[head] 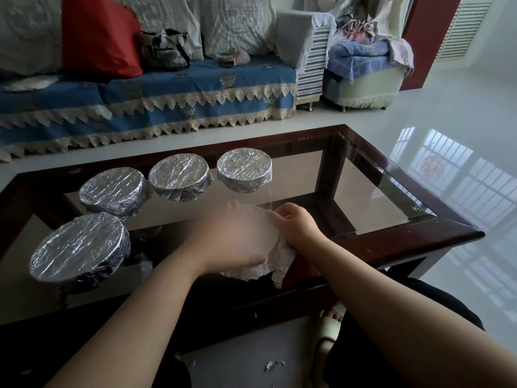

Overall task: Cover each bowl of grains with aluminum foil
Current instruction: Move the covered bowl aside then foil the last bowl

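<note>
Several bowls wrapped in crinkled aluminum foil stand on a glass-topped table [372,189]: one at the near left [79,247], one behind it [112,190], one at the middle back [179,176] and one at the back right [244,169]. Near the table's front edge sits another bowl [260,239] with foil laid over it, the foil skirt hanging loose at its front. My left hand [223,239], blurred, lies flat across the top of this foil. My right hand [293,222] pinches the foil at the bowl's right rim.
The table has a dark red wooden frame [419,233]. A sofa with a blue lace-trimmed cover [167,91] stands behind it, with a red cushion and a bag on it. Torn foil scraps [272,364] lie on the floor by my sandalled foot [328,329].
</note>
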Available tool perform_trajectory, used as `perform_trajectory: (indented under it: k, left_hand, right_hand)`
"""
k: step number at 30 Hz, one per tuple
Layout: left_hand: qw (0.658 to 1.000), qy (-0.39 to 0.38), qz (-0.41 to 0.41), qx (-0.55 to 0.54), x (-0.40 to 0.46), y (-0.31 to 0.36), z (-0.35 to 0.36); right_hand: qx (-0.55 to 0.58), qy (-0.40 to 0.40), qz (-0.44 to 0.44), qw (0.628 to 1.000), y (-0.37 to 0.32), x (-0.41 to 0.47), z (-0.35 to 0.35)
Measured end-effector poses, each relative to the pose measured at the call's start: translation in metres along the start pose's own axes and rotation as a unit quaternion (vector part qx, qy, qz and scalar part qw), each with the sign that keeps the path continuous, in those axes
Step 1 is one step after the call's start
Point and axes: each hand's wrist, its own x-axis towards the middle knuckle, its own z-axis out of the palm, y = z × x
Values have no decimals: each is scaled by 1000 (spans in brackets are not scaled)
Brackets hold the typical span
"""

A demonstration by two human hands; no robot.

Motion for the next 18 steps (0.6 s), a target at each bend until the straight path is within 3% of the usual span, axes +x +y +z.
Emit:
perform_trajectory:
  k: [10,18]
  left_hand:
    - [991,107,4,-79,-8,0,22]
    - [989,125,-2,-85,-9,3,23]
  right_hand:
    - [15,-17,10,1000,7,-19,3]
    - [101,23,14,995,12,-29,13]
